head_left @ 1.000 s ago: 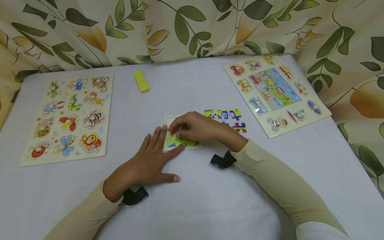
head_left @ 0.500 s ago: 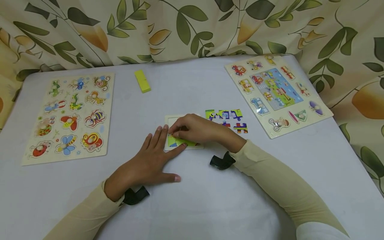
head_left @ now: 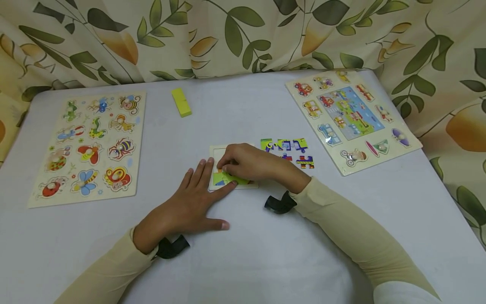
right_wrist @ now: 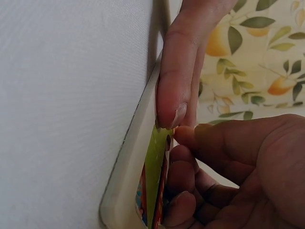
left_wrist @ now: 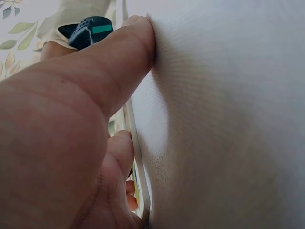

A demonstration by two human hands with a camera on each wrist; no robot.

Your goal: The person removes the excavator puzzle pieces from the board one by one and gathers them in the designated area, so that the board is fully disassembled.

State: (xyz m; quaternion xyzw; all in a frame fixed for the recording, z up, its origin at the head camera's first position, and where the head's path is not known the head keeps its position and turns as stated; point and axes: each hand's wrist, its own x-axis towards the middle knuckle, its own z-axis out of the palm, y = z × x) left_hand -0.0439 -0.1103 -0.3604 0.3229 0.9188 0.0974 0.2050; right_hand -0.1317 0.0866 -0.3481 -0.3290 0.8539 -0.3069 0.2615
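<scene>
A small jigsaw tray (head_left: pixel 214 153) with a pale frame lies mid-table, with lime-green puzzle pieces (head_left: pixel 220 179) along its near side. My left hand (head_left: pixel 186 211) is spread flat, its fingertips on the tray's left and near edges and the thumb out on the cloth. Over the tray my right hand (head_left: pixel 247 162) has its fingers curled, pinching a jigsaw piece (right_wrist: pixel 161 191) by its edge. In the right wrist view that piece is tilted over the green surface, mostly hidden by the fingers. Several loose puzzle pieces (head_left: pixel 300 144) lie right of the tray, partly behind the right hand.
An insect peg puzzle board (head_left: pixel 138 169) lies at left, and a vehicle peg puzzle board (head_left: pixel 334 162) at the back right. A yellow-green block (head_left: pixel 181 102) sits toward the far edge. A leaf-patterned curtain (head_left: pixel 235 38) hangs behind the white tablecloth (head_left: pixel 243 266).
My right hand's fingers shift slightly over the tray with the jigsaw piece. The left hand keeps its place on the tray's edge. The whole head view drifts a little.
</scene>
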